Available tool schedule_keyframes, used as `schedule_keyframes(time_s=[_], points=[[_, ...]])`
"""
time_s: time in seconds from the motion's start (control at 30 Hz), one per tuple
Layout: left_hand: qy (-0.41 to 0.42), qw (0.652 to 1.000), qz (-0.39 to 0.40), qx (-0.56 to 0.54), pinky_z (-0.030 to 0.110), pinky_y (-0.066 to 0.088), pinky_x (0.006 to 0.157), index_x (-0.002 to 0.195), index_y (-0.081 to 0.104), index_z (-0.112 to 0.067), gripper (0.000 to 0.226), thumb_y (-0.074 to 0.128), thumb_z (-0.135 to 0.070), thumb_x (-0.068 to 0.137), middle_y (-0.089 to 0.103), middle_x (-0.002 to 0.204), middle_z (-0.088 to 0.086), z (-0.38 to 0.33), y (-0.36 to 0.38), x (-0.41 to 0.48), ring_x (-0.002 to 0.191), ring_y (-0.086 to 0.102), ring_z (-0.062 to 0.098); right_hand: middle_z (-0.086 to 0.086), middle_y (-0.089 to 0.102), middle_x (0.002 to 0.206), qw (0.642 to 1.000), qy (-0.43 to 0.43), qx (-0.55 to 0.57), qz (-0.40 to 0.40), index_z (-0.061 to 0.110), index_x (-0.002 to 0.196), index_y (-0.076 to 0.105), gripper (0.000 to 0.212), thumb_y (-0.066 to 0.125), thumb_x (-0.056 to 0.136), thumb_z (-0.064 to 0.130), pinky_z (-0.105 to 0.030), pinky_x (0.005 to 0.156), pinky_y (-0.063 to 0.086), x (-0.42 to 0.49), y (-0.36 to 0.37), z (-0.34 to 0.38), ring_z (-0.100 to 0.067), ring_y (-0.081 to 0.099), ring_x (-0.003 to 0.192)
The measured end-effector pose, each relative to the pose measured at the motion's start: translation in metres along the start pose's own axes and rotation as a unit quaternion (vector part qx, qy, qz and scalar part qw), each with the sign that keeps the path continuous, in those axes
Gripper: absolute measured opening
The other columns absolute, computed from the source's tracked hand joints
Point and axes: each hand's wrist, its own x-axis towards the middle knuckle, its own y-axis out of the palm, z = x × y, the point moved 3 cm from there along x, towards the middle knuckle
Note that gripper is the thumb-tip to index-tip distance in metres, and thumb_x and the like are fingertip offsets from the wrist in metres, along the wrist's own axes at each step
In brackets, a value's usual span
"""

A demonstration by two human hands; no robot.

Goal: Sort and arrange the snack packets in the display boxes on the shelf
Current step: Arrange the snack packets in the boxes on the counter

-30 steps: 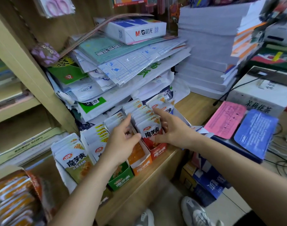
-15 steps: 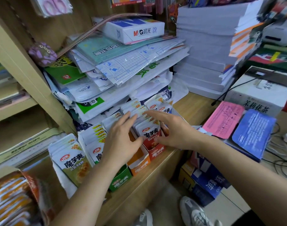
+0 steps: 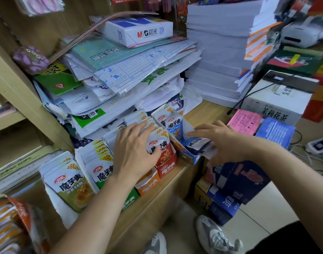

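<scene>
Rows of white snack packets stand in display boxes along the shelf edge: a green box (image 3: 129,198), an orange box (image 3: 148,182), a red box (image 3: 166,167) and a blue box (image 3: 189,156). My left hand (image 3: 134,153) lies spread over the packet tops in the orange and red boxes, its thumb against the front red packet (image 3: 163,145). My right hand (image 3: 218,142) hovers with straight fingers over the blue box's front end, holding nothing. Blue packets (image 3: 173,125) stand at that box's back, and one (image 3: 195,142) lies flat inside.
A loose stack of yellow-green packets (image 3: 70,182) leans at the left end. Piled paper goods (image 3: 120,74) with an M&G ream (image 3: 138,30) loom behind the boxes, beside white ream stacks (image 3: 215,52). Right: a tea carton (image 3: 278,103), pink pad (image 3: 245,121), blue pad (image 3: 275,131). Cartons (image 3: 230,191) stand below.
My right hand left the red box's packets and moved right, over the blue box. My left hand slid right, onto the red box's packets.
</scene>
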Motion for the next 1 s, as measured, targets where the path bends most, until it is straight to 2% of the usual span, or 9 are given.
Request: schedule_keyframes(time_s=[0.17, 0.27, 0.33, 0.4, 0.53, 0.67, 0.83, 0.9, 1.0], points=[[0.008, 1.0, 0.003, 0.006, 0.043, 0.037, 0.108, 0.138, 0.058, -0.026, 0.058, 0.072, -0.036, 0.083, 0.063, 0.135, -0.003, -0.01, 0.004, 0.008, 0.127, 0.053, 0.023, 0.021, 0.034, 0.143, 0.999, -0.003, 0.034, 0.021, 0.051, 0.147, 0.032, 0.096, 0.086, 0.069, 0.034, -0.033, 0.096, 0.045, -0.002, 0.004, -0.015, -0.014, 0.033, 0.124], [-0.011, 1.0, -0.027, -0.006, 0.041, 0.042, 0.098, 0.124, 0.067, -0.025, 0.046, 0.069, -0.039, 0.08, 0.068, 0.124, -0.003, -0.016, 0.001, 0.016, 0.114, 0.059, 0.023, 0.019, 0.046, 0.132, 0.995, -0.013, 0.097, 0.011, 0.047, 0.138, 0.05, 0.076, 0.082, 0.074, 0.021, -0.025, 0.091, 0.047, -0.001, 0.005, -0.023, -0.007, 0.047, 0.116], [-0.002, 0.999, -0.03, -0.026, 0.04, 0.041, 0.098, 0.125, 0.067, -0.024, 0.044, 0.067, -0.041, 0.084, 0.067, 0.125, -0.003, -0.021, 0.001, 0.023, 0.115, 0.057, 0.022, 0.017, 0.057, 0.124, 0.992, -0.027, 0.122, -0.034, 0.041, 0.126, 0.064, 0.056, 0.08, 0.078, 0.019, -0.025, 0.092, 0.05, 0.004, 0.004, -0.027, -0.006, 0.055, 0.112], [0.025, 0.999, -0.009, -0.036, 0.041, 0.039, 0.102, 0.132, 0.063, -0.028, 0.045, 0.065, -0.041, 0.089, 0.06, 0.135, -0.004, -0.025, 0.005, 0.031, 0.125, 0.049, 0.02, 0.013, 0.066, 0.114, 0.986, -0.033, 0.136, -0.094, 0.035, 0.114, 0.072, 0.04, 0.081, 0.079, 0.018, -0.028, 0.089, 0.053, 0.009, 0.001, -0.032, -0.006, 0.061, 0.104], [0.042, 0.997, 0.054, -0.023, 0.041, 0.028, 0.109, 0.139, 0.055, -0.041, 0.044, 0.056, -0.045, 0.095, 0.05, 0.147, -0.011, -0.026, 0.016, 0.047, 0.136, 0.034, 0.018, 0.014, 0.072, 0.088, 0.955, -0.006, 0.24, -0.177, 0.025, 0.092, 0.074, 0.011, 0.079, 0.084, 0.02, -0.023, 0.073, 0.056, 0.019, -0.002, -0.032, -0.001, 0.068, 0.082], [0.028, 0.997, 0.065, -0.03, 0.037, 0.023, 0.104, 0.138, 0.058, -0.034, 0.041, 0.053, -0.043, 0.099, 0.062, 0.135, -0.01, -0.025, 0.02, 0.052, 0.13, 0.04, 0.016, 0.013, 0.07, 0.086, 0.927, 0.023, 0.283, -0.245, 0.022, 0.093, 0.073, 0.011, 0.079, 0.085, 0.026, -0.009, 0.059, 0.044, 0.035, 0.001, -0.026, -0.004, 0.065, 0.075], [-0.005, 0.999, 0.024, -0.038, 0.041, 0.024, 0.105, 0.146, 0.051, -0.03, 0.052, 0.057, -0.043, 0.096, 0.058, 0.138, -0.005, -0.021, 0.018, 0.053, 0.132, 0.037, 0.019, 0.007, 0.071, 0.088, 0.904, 0.067, 0.302, -0.297, 0.019, 0.094, 0.073, 0.011, 0.077, 0.087, 0.026, -0.011, 0.059, 0.045, 0.058, 0.005, -0.022, -0.006, 0.065, 0.076], [-0.011, 0.999, 0.028, -0.026, 0.041, 0.02, 0.106, 0.15, 0.044, -0.031, 0.055, 0.052, -0.046, 0.098, 0.052, 0.146, -0.006, -0.021, 0.018, 0.052, 0.137, 0.033, 0.02, 0.005, 0.072, 0.085, 0.889, 0.071, 0.322, -0.319, 0.017, 0.092, 0.074, 0.01, 0.077, 0.087, 0.026, -0.018, 0.063, 0.05, 0.062, 0.005, -0.019, -0.008, 0.066, 0.076], [-0.025, 0.998, 0.043, -0.03, 0.042, 0.016, 0.107, 0.148, 0.047, -0.033, 0.049, 0.042, -0.049, 0.102, 0.052, 0.147, -0.009, -0.02, 0.019, 0.05, 0.14, 0.03, 0.019, 0.005, 0.073, 0.085, 0.871, 0.067, 0.353, -0.335, 0.016, 0.094, 0.075, 0.01, 0.075, 0.089, 0.025, -0.028, 0.071, 0.056, 0.066, 0.008, -0.014, -0.01, 0.067, 0.075]])
